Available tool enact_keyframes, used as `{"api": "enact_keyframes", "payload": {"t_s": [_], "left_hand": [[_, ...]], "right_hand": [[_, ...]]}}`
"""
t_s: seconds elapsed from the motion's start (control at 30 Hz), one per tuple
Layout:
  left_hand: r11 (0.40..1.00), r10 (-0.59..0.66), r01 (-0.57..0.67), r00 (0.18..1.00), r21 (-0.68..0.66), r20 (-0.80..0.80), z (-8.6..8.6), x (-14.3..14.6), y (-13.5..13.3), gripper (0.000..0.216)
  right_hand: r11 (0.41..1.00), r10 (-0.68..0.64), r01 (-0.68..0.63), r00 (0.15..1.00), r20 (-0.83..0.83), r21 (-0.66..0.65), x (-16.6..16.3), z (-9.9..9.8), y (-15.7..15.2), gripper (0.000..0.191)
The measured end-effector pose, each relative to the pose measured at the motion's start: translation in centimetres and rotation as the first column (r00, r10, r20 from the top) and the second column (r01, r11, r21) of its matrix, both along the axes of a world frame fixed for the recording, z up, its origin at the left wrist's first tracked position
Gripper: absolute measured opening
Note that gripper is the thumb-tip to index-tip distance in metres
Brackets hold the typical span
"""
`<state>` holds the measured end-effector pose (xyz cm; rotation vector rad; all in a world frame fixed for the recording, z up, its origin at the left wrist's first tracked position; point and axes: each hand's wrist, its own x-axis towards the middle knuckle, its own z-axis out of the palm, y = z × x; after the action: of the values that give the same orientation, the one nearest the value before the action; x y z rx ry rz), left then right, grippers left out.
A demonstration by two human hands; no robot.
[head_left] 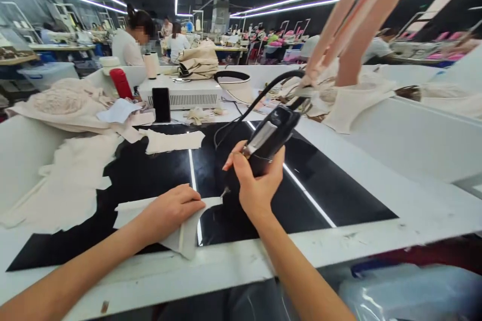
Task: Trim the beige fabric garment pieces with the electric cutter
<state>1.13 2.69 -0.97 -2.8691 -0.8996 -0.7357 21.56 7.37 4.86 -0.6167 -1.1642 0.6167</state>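
My right hand (258,185) is wrapped around a black corded handheld tool (274,133), which leans over the board. The tool's thin metal tip (226,191) is at the right end of a pale fabric piece (131,210). With bent fingers held close together, my left hand (175,210) presses on that piece; its fingertips and thumb rest near the right edge, and the hand covers the middle of the cloth. Part of the cloth hangs toward the table's front edge. Another cream fabric piece (173,141) lies farther back on the glossy black board (301,195).
Pale cut pieces (71,180) are heaped at the left. Behind the board stand a phone (161,104), a white vented box (184,94) and a red object (120,84). A black cable (259,95) and pink straps (361,15) rise from the tool. Co-workers sit beyond.
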Motion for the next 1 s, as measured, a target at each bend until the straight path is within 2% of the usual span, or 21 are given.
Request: {"api": "enact_keyframes", "payload": {"t_s": [0.13, 0.3, 0.43, 1.0], "left_hand": [[1.0, -0.004, 0.005, 1.0, -0.009, 0.029, 0.1, 0.3, -0.1, 0.022], [1.0, 0.006, -0.006, 0.999, 0.003, 0.037, 0.1, 0.4, -0.2, 0.02], [1.0, 0.017, -0.018, 0.999, 0.008, 0.027, -0.1, 0.4, -0.1, 0.021], [1.0, -0.005, 0.005, 1.0, 0.024, -0.005, 0.0, 0.6, -0.2, 0.022]], "right_hand": [[0.998, 0.031, -0.029, 0.999, -0.029, 0.05, 0.1, 0.4, 0.0, 0.033], [1.0, 0.007, -0.007, 0.999, -0.037, 0.013, -0.2, 0.9, 0.0, 0.031], [0.999, 0.051, -0.051, 0.997, -0.062, 0.005, -0.8, 1.2, -0.2, 0.029], [0.995, 0.095, -0.095, 0.995, -0.038, -0.006, -1.9, 0.7, -0.5, 0.029]]}}
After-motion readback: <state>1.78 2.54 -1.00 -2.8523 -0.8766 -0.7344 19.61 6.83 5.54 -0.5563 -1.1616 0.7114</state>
